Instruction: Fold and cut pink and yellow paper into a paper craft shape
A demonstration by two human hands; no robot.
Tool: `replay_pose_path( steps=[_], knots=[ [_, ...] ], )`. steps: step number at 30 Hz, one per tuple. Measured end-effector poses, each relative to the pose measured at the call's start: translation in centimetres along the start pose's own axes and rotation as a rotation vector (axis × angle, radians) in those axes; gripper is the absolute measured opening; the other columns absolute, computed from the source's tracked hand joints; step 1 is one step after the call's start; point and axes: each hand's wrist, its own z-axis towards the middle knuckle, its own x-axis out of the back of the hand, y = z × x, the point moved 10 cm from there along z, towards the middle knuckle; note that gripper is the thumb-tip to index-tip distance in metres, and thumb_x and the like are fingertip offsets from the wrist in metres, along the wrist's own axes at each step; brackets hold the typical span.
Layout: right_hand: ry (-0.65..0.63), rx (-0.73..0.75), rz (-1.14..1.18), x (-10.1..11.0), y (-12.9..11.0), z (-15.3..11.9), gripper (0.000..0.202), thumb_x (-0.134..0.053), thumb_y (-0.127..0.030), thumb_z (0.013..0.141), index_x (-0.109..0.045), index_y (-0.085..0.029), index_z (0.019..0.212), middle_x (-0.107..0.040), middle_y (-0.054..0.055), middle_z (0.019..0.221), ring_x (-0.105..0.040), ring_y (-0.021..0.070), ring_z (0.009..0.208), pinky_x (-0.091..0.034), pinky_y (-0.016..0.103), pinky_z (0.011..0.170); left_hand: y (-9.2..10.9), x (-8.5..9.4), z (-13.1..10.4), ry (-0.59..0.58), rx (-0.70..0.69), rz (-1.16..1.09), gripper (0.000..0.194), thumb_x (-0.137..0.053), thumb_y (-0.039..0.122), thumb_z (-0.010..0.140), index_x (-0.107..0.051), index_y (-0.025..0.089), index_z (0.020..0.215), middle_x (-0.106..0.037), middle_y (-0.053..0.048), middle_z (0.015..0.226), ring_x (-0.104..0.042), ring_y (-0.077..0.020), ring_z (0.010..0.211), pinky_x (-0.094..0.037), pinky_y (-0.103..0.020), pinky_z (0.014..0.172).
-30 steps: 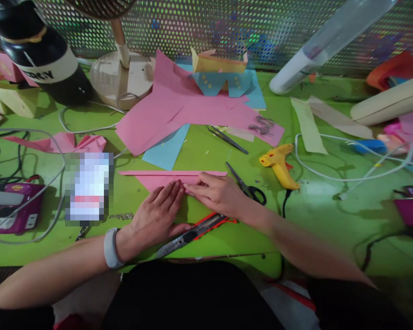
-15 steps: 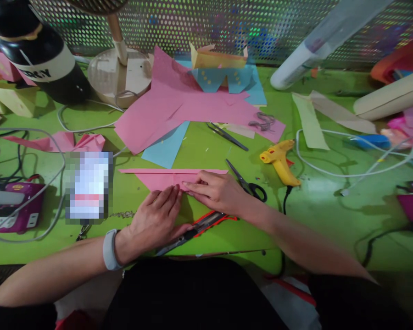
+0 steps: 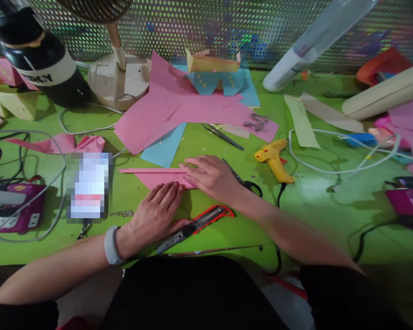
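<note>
A folded pink paper strip (image 3: 147, 175) lies on the green table in front of me. My left hand (image 3: 154, 211) rests flat on its lower edge, fingers stretched forward and holding nothing, with the thumb beside a red and grey box cutter (image 3: 206, 222). Over the right part of the strip lies my right hand (image 3: 211, 179), palm down and fingers extended, hiding that end of the paper. Black scissors (image 3: 253, 187) sit partly behind my right wrist.
Beyond the strip are a large pink sheet (image 3: 165, 107), blue paper (image 3: 163, 149) and tweezers (image 3: 227, 137). A yellow glue gun (image 3: 273, 160) with a cable stands to the right. A phone (image 3: 89, 185) and a purple box (image 3: 20, 206) are at left.
My right hand has moved up and flattened over the strip's upper edge, uncovering the box cutter's red end. My left hand stays nearly in place. The view has shifted slightly.
</note>
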Motion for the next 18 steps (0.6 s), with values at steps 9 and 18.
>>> replay_pose_path(
  steps=[9,18],
  knots=[
    [0.023,0.026,0.032,-1.4,0.5,0.2,0.03,-0.044,-0.017,0.1,-0.071,-0.014,0.111,-0.072,0.012,0.109,-0.061,0.0214,0.097,-0.048,0.037,0.086,-0.4,-0.9,-0.1,-0.065,0.029,0.04,0.083,-0.033,0.068,0.095,-0.049,0.0,0.139,-0.05,-0.026,0.144,-0.052,-0.0352,0.131,-0.044,-0.045,0.105],
    [0.093,-0.025,0.025,-1.4,1.0,0.5,0.023,-0.051,-0.017,0.097,-0.073,-0.016,0.099,-0.07,0.009,0.1,-0.057,0.0203,0.089,-0.046,0.034,0.083,-0.9,-0.9,0.2,-0.058,0.044,0.075,0.082,-0.032,0.066,0.097,-0.048,-0.002,0.14,-0.052,-0.025,0.144,-0.053,-0.0339,0.13,-0.041,-0.045,0.108]
  ],
)
